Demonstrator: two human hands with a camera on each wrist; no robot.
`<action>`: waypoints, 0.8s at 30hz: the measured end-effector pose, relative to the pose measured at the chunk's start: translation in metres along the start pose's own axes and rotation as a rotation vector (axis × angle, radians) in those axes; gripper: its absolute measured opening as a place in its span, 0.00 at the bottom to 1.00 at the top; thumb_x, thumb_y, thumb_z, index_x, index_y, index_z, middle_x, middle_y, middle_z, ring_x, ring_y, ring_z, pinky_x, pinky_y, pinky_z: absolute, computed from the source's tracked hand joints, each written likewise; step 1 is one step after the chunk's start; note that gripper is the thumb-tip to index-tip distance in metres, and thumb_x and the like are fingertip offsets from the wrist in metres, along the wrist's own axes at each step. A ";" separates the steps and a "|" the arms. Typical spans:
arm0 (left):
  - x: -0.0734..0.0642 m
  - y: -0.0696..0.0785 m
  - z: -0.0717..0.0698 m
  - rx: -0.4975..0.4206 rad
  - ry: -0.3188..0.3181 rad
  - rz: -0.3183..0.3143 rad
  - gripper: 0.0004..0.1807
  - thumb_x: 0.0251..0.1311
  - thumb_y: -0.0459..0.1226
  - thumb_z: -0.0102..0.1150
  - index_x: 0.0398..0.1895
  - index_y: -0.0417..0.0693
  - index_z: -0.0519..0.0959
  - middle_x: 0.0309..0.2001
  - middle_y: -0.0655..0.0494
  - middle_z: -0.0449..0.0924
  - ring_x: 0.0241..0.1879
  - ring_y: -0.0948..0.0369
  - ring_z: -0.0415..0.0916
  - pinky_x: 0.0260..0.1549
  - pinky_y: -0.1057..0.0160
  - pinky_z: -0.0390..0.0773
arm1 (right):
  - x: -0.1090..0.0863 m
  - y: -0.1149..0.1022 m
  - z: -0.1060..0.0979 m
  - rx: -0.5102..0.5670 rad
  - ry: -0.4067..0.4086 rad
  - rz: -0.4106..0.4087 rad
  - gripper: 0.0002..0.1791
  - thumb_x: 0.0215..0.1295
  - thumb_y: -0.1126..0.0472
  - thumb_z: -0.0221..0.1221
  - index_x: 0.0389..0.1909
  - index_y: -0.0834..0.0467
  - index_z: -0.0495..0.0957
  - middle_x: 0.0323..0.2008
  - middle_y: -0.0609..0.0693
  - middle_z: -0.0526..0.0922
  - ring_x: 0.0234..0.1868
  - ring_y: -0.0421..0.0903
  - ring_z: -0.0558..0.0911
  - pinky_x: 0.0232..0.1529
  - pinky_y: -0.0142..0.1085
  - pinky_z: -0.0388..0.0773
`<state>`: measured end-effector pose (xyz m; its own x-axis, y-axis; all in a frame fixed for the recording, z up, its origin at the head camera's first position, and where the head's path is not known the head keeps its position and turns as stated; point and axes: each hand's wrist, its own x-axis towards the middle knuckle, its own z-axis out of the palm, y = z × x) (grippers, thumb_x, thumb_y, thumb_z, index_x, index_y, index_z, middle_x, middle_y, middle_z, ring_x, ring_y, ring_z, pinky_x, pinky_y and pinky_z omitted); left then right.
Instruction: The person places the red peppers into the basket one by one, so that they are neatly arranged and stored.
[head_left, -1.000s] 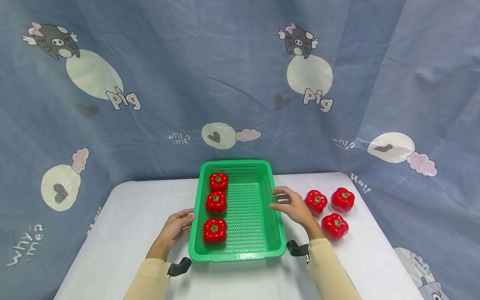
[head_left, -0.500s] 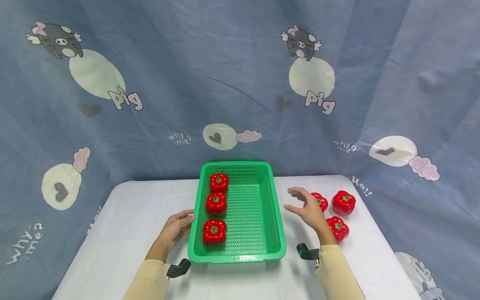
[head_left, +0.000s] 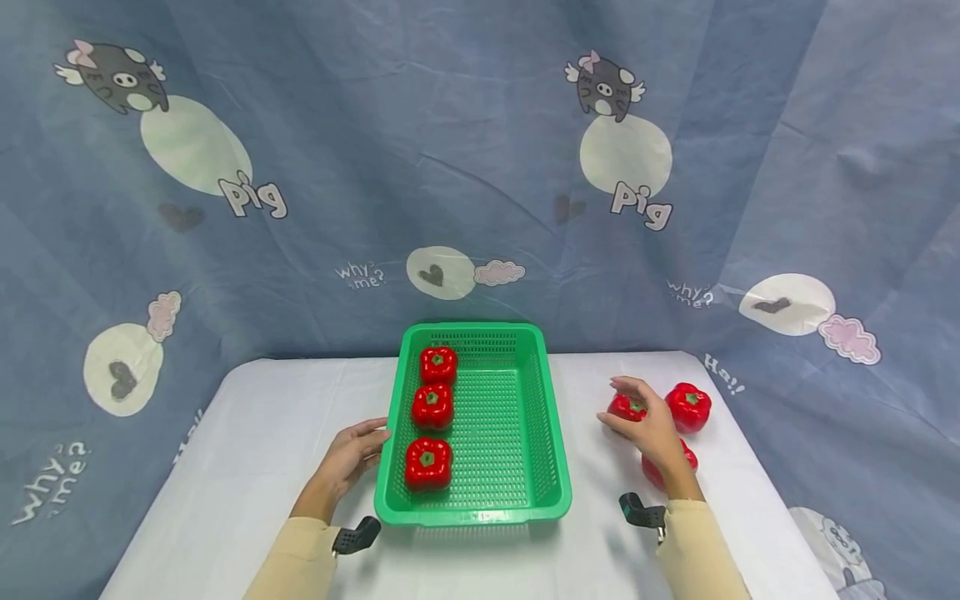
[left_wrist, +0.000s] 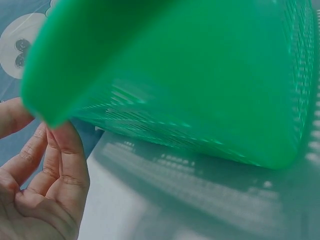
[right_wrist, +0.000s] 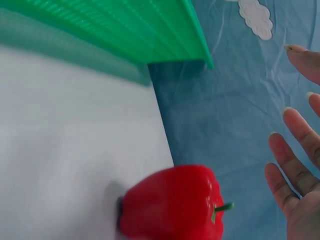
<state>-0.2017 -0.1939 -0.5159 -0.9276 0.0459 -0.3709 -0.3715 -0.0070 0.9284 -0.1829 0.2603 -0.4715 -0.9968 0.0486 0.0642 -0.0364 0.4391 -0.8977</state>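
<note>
Beside basket (head_left: pixel 476 517), right hand (head_left: pixel 651 423) curves over pepper (head_left: pixel 622 407)

Head view: Six red peppers are on show, three in a line along the left side of the one green basket and three grouped on the white table (head_left: pixel 480 573) to its right. Two hands reach in from tan sleeves (head_left: pixel 296 558). The right hand's thumb and fingers stand wide apart, framing the leftmost of the table trio, while hand and wrist partly cover the nearest one. The left hand (head_left: pixel 349 456) lies against the basket's left rim. Half a second earlier the right hand was between basket and trio; a second earlier, at the basket's right rim. The left hand and the peppers have kept their places.

Left wrist view: One hand shows, its fingers loosely bent and meeting the rim; whether they pinch it cannot be told.

Right wrist view: One pepper sits on the table, its stem pointing away from the tabletop. Spread fingers appear at right, a gap between them and the pepper. Part of the basket shows at upper left, blue cloth (right_wrist: pixel 210 115) behind.
</note>
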 end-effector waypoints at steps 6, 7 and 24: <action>0.000 0.001 0.000 0.008 0.001 -0.001 0.27 0.64 0.35 0.58 0.64 0.32 0.67 0.45 0.54 0.83 0.40 0.64 0.81 0.42 0.66 0.81 | -0.004 0.006 -0.011 -0.023 0.020 0.051 0.40 0.54 0.54 0.71 0.66 0.54 0.65 0.63 0.58 0.69 0.67 0.57 0.62 0.62 0.63 0.63; -0.001 0.001 0.000 0.012 0.002 -0.001 0.27 0.64 0.35 0.58 0.64 0.32 0.67 0.45 0.54 0.83 0.40 0.64 0.81 0.42 0.66 0.81 | -0.005 0.006 -0.014 -0.028 0.020 0.057 0.40 0.54 0.55 0.71 0.66 0.55 0.64 0.63 0.58 0.68 0.67 0.58 0.62 0.62 0.64 0.62; -0.002 0.000 0.001 0.040 0.020 0.004 0.27 0.64 0.37 0.58 0.63 0.33 0.68 0.45 0.54 0.83 0.40 0.64 0.80 0.43 0.66 0.81 | -0.016 0.027 -0.041 -0.147 0.047 0.092 0.42 0.54 0.55 0.71 0.68 0.58 0.62 0.65 0.63 0.63 0.67 0.64 0.60 0.59 0.62 0.67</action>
<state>-0.1999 -0.1930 -0.5152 -0.9296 0.0255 -0.3676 -0.3668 0.0325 0.9297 -0.1654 0.3082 -0.4786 -0.9908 0.1354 0.0081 0.0694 0.5574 -0.8273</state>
